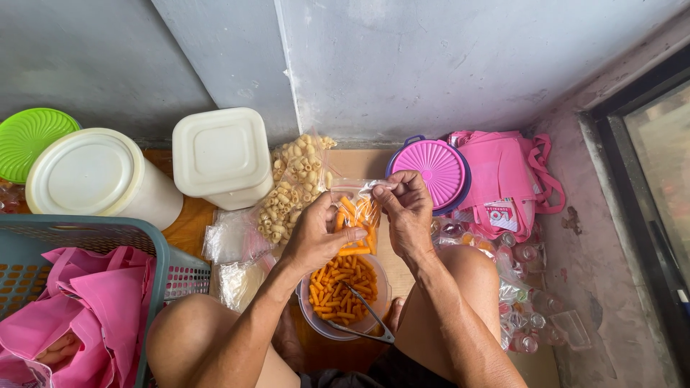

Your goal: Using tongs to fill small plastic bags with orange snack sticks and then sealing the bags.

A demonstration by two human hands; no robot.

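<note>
Head view, person seated on the floor, knees apart.

Left hand [314,241]: closed on the lower part of a small clear bag [357,215], thumb across its front. The bag holds orange snack sticks [352,210] and is upright, held above the bowl [343,327].

Right hand [406,208]: fingers pinched together on the bag's top edge, at its right side. Whether the top is sealed cannot be told; the fingers cover it.

Bowl: clear, on the floor between the legs, just below the bag, part full of the same orange sticks. Metal tongs [366,316] rest in it, handles out over the near rim.

Around:
- Large bag of pale macaroni-shaped snacks [295,187], left of the hands, leaning against a square white tub [223,154].
- Round white tub [97,176] further left; green lid [29,140] behind it.
- Empty clear bags [230,244] on the floor below the pale snacks.
- Grey basket [162,266] at left, with pink cloth bags [86,302] inside.
- Pink round lid [435,169] just behind the right hand; pink tote [503,179] beside it.
- Small bottles [521,294] in clear wrap to the right of the right knee.
</note>
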